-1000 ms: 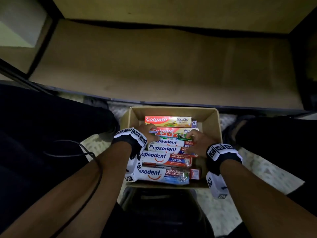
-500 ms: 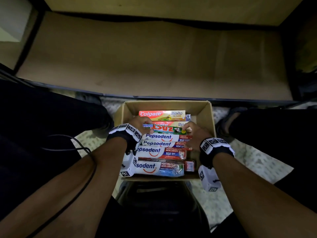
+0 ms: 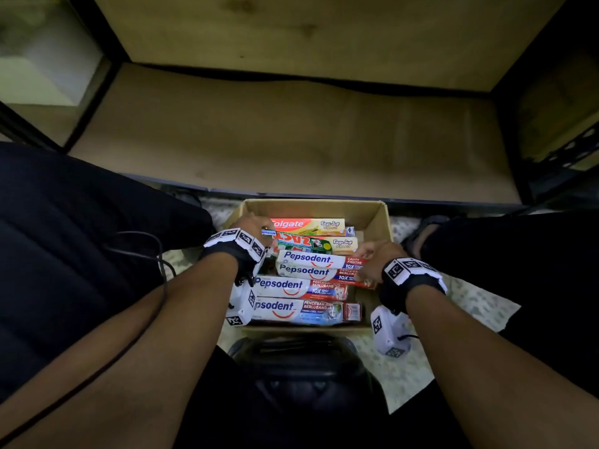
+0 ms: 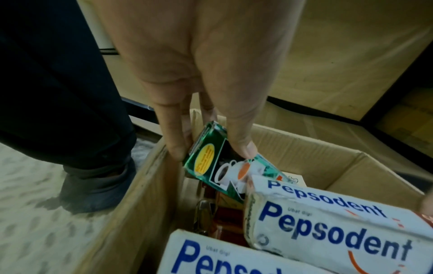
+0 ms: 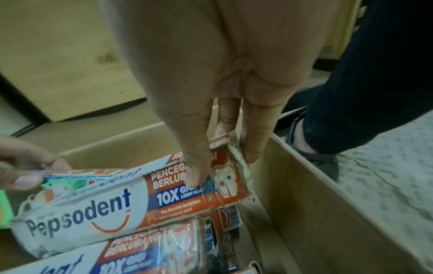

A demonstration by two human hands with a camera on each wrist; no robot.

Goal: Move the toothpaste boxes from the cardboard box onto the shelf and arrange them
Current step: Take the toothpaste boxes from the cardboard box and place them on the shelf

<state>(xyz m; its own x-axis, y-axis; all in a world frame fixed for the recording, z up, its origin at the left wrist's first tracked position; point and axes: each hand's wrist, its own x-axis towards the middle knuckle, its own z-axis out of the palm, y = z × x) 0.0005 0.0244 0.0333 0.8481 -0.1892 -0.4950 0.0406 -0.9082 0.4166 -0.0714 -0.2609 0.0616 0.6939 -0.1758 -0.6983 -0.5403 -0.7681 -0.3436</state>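
Seven toothpaste boxes show in the cardboard box on the floor below the bare shelf: four Pepsodent, two Colgate and one green Zact box. The left hand pinches the Zact box's end between thumb and fingers. The right hand pinches the red end of a Pepsodent pack (two boxes wrapped together), tilted above its neighbours.
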